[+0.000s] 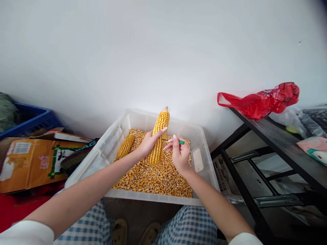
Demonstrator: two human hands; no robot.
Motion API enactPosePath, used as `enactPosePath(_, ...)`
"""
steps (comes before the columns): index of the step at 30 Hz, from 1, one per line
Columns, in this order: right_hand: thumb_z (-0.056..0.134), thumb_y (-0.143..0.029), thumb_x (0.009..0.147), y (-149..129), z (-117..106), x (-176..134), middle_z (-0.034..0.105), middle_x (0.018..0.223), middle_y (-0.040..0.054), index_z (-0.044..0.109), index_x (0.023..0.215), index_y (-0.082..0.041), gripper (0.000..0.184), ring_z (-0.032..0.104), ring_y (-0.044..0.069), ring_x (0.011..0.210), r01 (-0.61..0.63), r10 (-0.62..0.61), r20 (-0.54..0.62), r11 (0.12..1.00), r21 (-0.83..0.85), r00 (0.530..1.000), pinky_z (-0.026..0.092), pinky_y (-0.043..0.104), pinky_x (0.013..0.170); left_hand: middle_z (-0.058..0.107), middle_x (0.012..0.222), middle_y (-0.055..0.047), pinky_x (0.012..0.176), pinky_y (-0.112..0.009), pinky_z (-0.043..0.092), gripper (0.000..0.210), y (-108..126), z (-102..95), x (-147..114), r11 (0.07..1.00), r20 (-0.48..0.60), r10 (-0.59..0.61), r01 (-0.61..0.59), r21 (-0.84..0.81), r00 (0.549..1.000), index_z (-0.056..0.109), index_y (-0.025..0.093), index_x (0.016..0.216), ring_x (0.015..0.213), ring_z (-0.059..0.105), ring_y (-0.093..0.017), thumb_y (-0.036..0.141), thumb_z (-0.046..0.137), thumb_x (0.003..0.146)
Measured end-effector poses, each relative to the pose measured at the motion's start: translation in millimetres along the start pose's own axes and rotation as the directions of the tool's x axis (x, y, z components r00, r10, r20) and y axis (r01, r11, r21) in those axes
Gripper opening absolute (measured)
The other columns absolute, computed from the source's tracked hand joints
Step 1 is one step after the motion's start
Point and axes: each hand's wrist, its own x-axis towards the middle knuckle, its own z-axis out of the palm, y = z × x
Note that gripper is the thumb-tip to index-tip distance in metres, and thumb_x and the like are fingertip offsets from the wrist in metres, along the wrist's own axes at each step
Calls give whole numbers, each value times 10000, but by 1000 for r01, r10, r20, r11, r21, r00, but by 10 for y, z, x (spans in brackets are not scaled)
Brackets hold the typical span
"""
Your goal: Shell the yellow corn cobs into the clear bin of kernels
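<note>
Yellow Corn Cob Held Upright Above a Bin of Kernels

The long yellow corn cob is above the translucent plastic bin, leaning slightly, with its pale, dry tip upward. Its glossy grains stand in close, regular rows. The left hand is clamped on its middle, the thumb across the front. The right hand is curled around a small green-handled tool, whose thin dark shaft points to the cob; whether it touches, I cannot tell.

Loose yellow-and-whitish kernels cover the bin's bottom, and a second, shorter yellow cob lies on them at the left.

An orange-brown cardboard box carries a white barcode label, small reddish characters which I cannot read, and a panda picture. A black mesh bag beside it shows letters ending in "AG". On the black worktop, the red plastic bag has unreadable dark printing.
</note>
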Motion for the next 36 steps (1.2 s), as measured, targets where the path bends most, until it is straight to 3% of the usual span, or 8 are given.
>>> enactPosePath(8,389,-298,892,5,-20,30,563,549,-21,523,819,-162,204,559,87,484,16,-16,-26,1000,-20,1000,480,215,515,569,578,-39,502,-273,360,452,-27,19,15,1000,17,8,-8,19,1000,576,126,692,525,524,-170,573,605,630)
enactPosePath(11,396,-272,890,-34,-53,25,567,556,-22,526,821,-165,181,555,86,479,72,-74,-34,996,-58,997,474,216,508,564,579,-35,494,-266,355,448,-27,35,5,1000,29,7,-8,17,1000,568,131,687,520,517,-162,576,599,639)
enactPosePath(16,423,-248,878,-141,-125,38,605,602,-5,540,826,-162,155,586,93,521,177,-184,-44,975,-137,982,482,228,552,558,578,-30,477,-253,352,451,-65,-36,44,1000,-58,3,-2,24,998,565,134,704,512,510,-154,573,625,620)
enactPosePath(19,415,-295,884,-166,-113,74,589,553,-12,537,801,-159,202,562,90,476,77,-86,-99,993,-90,991,463,220,512,582,611,-49,490,-263,385,474,-86,-90,92,999,-35,-34,33,-42,999,574,129,747,527,538,-168,593,586,652)
enactPosePath(23,422,-344,877,-135,-63,95,594,546,-7,536,806,-152,234,551,89,463,-37,36,-45,999,-31,998,452,211,488,591,635,-49,499,-265,398,471,-87,-86,113,994,-11,-26,25,-110,1000,580,130,794,536,547,-169,584,575,671)
enactPosePath(29,420,-355,876,-133,-41,76,610,576,1,532,834,-154,234,589,101,512,-67,68,-9,997,45,998,468,207,490,609,685,-60,535,-274,404,438,-78,-31,68,994,65,-17,24,-110,998,584,124,764,592,562,-182,554,587,681)
enactPosePath(36,429,-380,870,-137,-50,98,611,561,5,539,831,-152,256,566,98,494,-92,92,-25,995,35,995,463,214,497,598,656,-42,536,-277,401,427,-99,-45,77,995,28,-40,42,-94,999,572,135,745,569,555,-177,553,603,661)
